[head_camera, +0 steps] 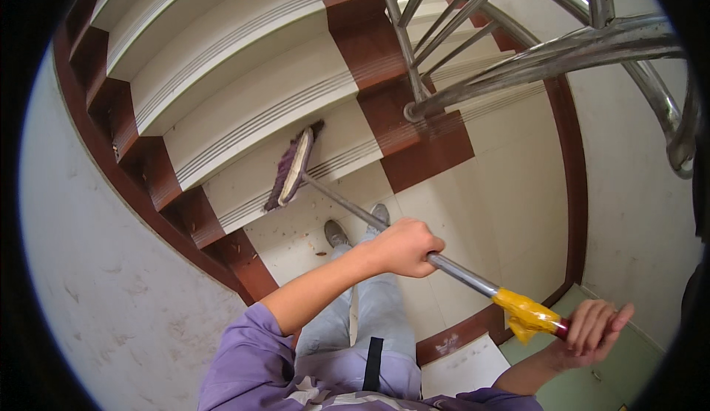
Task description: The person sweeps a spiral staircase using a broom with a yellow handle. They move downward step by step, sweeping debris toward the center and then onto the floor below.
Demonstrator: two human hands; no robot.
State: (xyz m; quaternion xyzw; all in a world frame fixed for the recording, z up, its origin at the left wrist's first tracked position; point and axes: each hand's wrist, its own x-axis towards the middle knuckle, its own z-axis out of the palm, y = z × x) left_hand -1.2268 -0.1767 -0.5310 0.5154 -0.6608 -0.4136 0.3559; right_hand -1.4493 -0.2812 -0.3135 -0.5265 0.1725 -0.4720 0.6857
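Observation:
A flat mop with a purple fringed head (pixel 289 168) lies slantwise across the lowest stair tread (pixel 344 131). One end of its fringe reaches the riser behind, and the other hangs at the step's nosing. From the head a metal pole (pixel 466 273) runs down to the right, with yellow wrapping (pixel 527 309) near its top. My left hand (pixel 407 247) is closed around the middle of the pole. At the red upper end, my right hand (pixel 596 328) curls its fingers about the handle, thumb pointing outward.
Debris (pixel 310 239) is scattered on the landing by my shoes (pixel 336 233). Stairs with red-brown borders rise ahead. A stainless steel railing (pixel 532 62) bends across the upper right. White walls (pixel 122 283) flank the stairs, and a green door-like panel (pixel 582 383) sits at lower right.

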